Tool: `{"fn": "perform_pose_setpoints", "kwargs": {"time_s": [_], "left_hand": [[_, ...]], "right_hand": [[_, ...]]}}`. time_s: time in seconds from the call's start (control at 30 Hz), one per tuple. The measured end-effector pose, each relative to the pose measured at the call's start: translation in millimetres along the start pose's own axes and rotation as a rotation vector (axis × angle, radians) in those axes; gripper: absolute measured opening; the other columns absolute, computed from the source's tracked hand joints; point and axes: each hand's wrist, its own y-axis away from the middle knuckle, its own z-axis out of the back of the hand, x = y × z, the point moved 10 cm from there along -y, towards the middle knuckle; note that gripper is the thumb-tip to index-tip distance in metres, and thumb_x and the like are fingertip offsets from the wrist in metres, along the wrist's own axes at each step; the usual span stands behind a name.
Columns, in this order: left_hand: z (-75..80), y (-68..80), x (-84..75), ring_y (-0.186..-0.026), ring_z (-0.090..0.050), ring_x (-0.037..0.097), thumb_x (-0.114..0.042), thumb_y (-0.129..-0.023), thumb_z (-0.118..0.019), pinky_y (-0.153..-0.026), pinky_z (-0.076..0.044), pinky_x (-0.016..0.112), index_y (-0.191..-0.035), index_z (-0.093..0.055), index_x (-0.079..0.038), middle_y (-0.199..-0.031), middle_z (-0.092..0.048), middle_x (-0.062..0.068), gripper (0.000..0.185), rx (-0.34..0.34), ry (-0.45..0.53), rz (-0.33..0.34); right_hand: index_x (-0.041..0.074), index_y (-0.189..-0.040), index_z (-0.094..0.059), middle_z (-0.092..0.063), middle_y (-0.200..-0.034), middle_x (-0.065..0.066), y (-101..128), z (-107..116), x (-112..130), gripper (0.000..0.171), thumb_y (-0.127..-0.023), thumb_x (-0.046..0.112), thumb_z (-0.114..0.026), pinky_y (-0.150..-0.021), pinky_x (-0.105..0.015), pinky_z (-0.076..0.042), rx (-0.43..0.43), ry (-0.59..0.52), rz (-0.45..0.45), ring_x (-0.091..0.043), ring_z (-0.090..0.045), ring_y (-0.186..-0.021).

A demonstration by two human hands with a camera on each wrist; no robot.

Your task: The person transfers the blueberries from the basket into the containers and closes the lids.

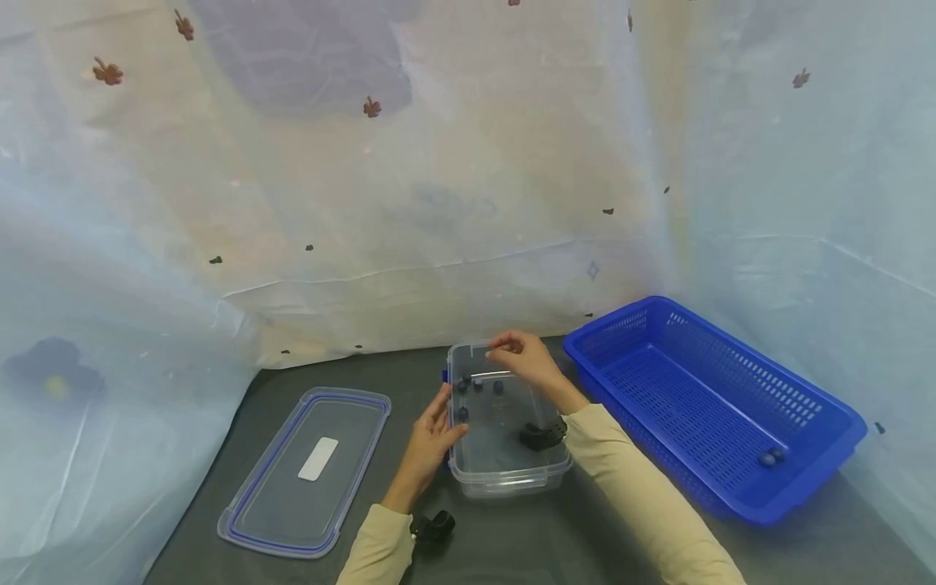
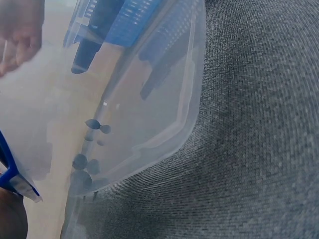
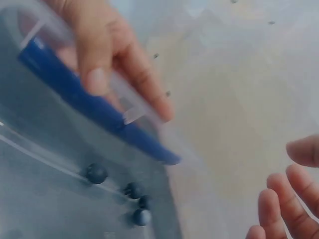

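Note:
A clear plastic container (image 1: 512,470) stands on the dark grey surface with several blueberries (image 3: 97,173) inside, gathered toward its left wall. My left hand (image 1: 427,443) grips that wall, thumb at the rim and fingers along the outside, by a blue latch (image 3: 70,94). Over the container's far end hovers my right hand (image 1: 528,361); in the right wrist view its fingers are loosely bent, thumb apart, and nothing shows between them. To the right, a blue perforated basket (image 1: 687,439) holds two blueberries (image 1: 766,460) near its front right corner.
A clear lid (image 1: 285,496) with a blue seal and a white label lies flat to the left of the container. A patterned curtain (image 1: 453,203) hangs behind and at both sides. Each wrist carries a black camera (image 1: 433,528).

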Motion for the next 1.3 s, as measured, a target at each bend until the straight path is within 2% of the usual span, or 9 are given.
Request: {"fn": "perform_pose_setpoints", "kwargs": {"time_s": [0.17, 0.4, 0.53, 0.67, 0.8, 1.1, 1.3], "left_hand": [[-0.7, -0.1, -0.4, -0.144, -0.016, 0.030, 0.007, -0.089, -0.063, -0.112, -0.025, 0.031, -0.152, -0.019, 0.003, -0.160, -0.008, 0.014, 0.077, 0.008, 0.009, -0.005], [-1.8, -0.6, -1.6, -0.144, -0.016, 0.030, 0.008, -0.088, -0.062, -0.112, -0.024, 0.031, -0.151, -0.020, 0.004, -0.160, -0.008, 0.014, 0.076, 0.002, 0.014, -0.003], [-1.7, -1.6, -1.7, -0.144, -0.016, 0.030, 0.008, -0.088, -0.062, -0.111, -0.025, 0.031, -0.151, -0.020, 0.004, -0.160, -0.007, 0.015, 0.076, 0.007, 0.012, -0.008], [-1.4, -2.7, -0.9, -0.144, -0.015, 0.031, 0.009, -0.088, -0.062, -0.111, -0.025, 0.029, -0.152, -0.020, 0.004, -0.160, -0.007, 0.014, 0.076, 0.015, 0.018, -0.009], [-1.8, -2.8, -0.7, -0.144, -0.015, 0.030, 0.009, -0.089, -0.062, -0.111, -0.024, 0.029, -0.152, -0.020, 0.004, -0.160, -0.007, 0.014, 0.076, 0.018, 0.019, -0.010], [-1.6, -2.9, -0.6, -0.144, -0.017, 0.029, 0.009, -0.088, -0.062, -0.111, -0.025, 0.027, -0.151, -0.021, 0.003, -0.160, -0.009, 0.014, 0.076, 0.008, 0.015, -0.007], [-0.3, -2.8, 0.8, -0.144, -0.016, 0.029, 0.011, -0.087, -0.061, -0.111, -0.025, 0.027, -0.151, -0.021, 0.004, -0.160, -0.009, 0.014, 0.076, 0.004, 0.018, 0.000]], "right_hand": [[0.001, -0.112, -0.064, -0.065, -0.100, -0.008, 9, 25, 12, 0.026, -0.091, 0.016, -0.068, -0.072, -0.030, -0.048, -0.057, -0.024, -0.003, -0.022, -0.059, -0.093], [-0.001, -0.113, -0.064, -0.065, -0.103, -0.014, 27, 72, 35, 0.025, -0.092, 0.014, -0.066, -0.079, -0.034, -0.048, -0.128, 0.063, 0.088, -0.027, -0.060, -0.094], [0.000, -0.115, -0.062, -0.063, -0.106, -0.015, 39, 102, 35, 0.028, -0.094, 0.017, -0.065, -0.082, -0.034, -0.047, -0.157, 0.107, 0.081, -0.031, -0.059, -0.098], [0.001, -0.118, -0.060, -0.061, -0.107, -0.014, 48, 131, 30, 0.031, -0.095, 0.022, -0.064, -0.081, -0.033, -0.047, -0.193, 0.145, 0.071, -0.027, -0.058, -0.099], [0.000, -0.121, -0.058, -0.058, -0.111, -0.015, 61, 156, 28, 0.037, -0.096, 0.027, -0.062, -0.084, -0.036, -0.046, -0.226, 0.182, 0.050, -0.025, -0.056, -0.103], [0.003, -0.117, -0.060, -0.063, -0.109, -0.018, 82, 203, 13, 0.036, -0.096, 0.032, -0.061, -0.074, -0.041, -0.049, -0.313, 0.451, 0.002, -0.035, -0.060, -0.101], [-0.003, -0.112, -0.059, -0.064, -0.106, -0.026, 90, 220, 1, 0.033, -0.095, 0.026, -0.061, -0.077, -0.055, -0.048, -0.304, 0.637, -0.016, -0.042, -0.059, -0.099]]}}
